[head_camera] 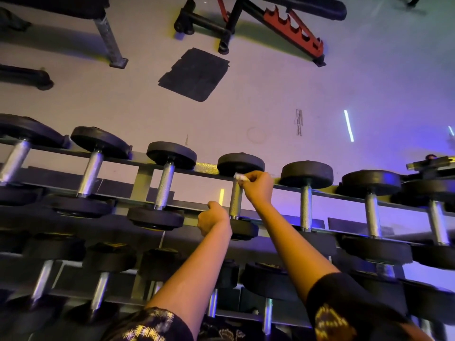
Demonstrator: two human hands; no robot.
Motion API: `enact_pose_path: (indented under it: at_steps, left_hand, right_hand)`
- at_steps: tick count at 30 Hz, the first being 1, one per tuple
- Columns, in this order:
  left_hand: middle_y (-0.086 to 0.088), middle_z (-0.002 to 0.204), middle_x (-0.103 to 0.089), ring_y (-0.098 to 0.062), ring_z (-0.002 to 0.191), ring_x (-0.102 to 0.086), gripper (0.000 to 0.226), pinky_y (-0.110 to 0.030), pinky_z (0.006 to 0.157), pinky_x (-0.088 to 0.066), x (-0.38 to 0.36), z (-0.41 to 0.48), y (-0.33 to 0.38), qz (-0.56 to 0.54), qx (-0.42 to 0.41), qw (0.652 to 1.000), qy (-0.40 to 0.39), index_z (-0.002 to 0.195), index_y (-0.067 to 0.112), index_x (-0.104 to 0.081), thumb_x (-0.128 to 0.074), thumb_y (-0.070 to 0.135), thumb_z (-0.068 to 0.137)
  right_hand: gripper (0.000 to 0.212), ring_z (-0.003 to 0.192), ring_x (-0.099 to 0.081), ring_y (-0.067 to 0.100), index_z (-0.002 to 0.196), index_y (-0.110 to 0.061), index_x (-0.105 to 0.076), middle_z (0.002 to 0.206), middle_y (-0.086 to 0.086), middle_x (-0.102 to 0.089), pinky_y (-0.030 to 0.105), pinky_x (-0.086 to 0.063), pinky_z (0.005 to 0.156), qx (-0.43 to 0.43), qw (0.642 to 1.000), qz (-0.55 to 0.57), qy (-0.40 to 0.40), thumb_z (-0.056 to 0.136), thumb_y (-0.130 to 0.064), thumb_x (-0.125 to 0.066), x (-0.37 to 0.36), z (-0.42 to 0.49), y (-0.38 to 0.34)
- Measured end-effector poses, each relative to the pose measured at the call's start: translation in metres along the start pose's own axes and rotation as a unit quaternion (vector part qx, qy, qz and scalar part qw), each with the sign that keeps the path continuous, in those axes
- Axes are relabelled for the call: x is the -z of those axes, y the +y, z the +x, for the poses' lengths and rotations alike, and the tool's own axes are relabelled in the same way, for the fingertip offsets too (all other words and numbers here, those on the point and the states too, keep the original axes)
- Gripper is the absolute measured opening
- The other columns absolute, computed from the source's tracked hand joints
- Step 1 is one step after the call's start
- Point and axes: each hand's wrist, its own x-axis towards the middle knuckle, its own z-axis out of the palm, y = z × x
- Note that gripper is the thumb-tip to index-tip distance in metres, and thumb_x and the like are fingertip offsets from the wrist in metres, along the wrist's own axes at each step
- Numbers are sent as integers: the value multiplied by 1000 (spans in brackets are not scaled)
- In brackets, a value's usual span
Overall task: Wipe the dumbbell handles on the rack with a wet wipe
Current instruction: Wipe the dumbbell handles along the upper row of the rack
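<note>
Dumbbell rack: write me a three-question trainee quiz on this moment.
1. True or false: the right hand holds the wipe.
2. Where on the handle is the wipe? A far end; B middle; C near end.
3. How many top-row handles lie left of that one?
Key: 1 true; 2 A; 3 three.

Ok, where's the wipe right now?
Head view, near centre: the wipe is pinched in the right hand at the far end of a dumbbell handle.
</note>
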Motion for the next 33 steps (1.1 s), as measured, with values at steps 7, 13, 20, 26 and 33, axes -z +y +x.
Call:
enact_pose_path:
  at_steps: [7, 13, 20, 26, 33]
  left_hand:
    - [-7, 66, -46, -22, 61, -51, 38, -41, 77, -57, 2, -6, 2, 8, -8, 1000, 0, 65, 13, -41, -41, 36, 95]
    - [-10, 70, -47, -24, 63, -53, 33, -43, 78, -57, 10, -13, 3, 5, -10, 1000, -17, 77, 8, -48, -42, 36, 93]
    - [-19, 111, -64, -36, 100, -59, 42, -50, 98, -45, 17, -38, -8, 89, -170, 981, -12, 105, 3, -64, -42, 38, 96]
    - [-13, 110, -65, -32, 108, -58, 32, -39, 89, -44, 3, -113, -38, 86, -359, 929, -18, 116, 7, -64, -44, 25, 99]
    - [-7, 73, -57, -19, 73, -53, 27, -25, 56, -39, -47, -157, -70, 125, -347, 925, -97, 79, 3, -63, -48, 16, 98]
  right_hand:
    - [12, 69, -62, 10, 78, -10, -71, 72, 0, -66, 19, -49, 66, -21, 998, -39, -54, 84, -21, -73, 3, -48, 35]
    - [10, 68, -59, 4, 77, -11, -72, 74, -2, -66, 19, -52, 68, -38, 998, -9, -41, 84, -18, -74, 5, -65, 37]
    - [1, 77, -65, 7, 83, -14, -73, 79, -5, -70, 23, -57, 75, -15, 995, 99, -9, 84, -16, -73, 34, -89, 43]
    - [21, 66, -65, 10, 65, -19, -68, 65, -5, -69, 26, -55, 66, -13, 986, 167, 2, 80, -28, -78, 99, -99, 65]
    - [26, 66, -60, 6, 69, -16, -68, 67, -5, -66, 22, -48, 63, 13, 996, 88, 21, 84, -37, -73, 185, -83, 106]
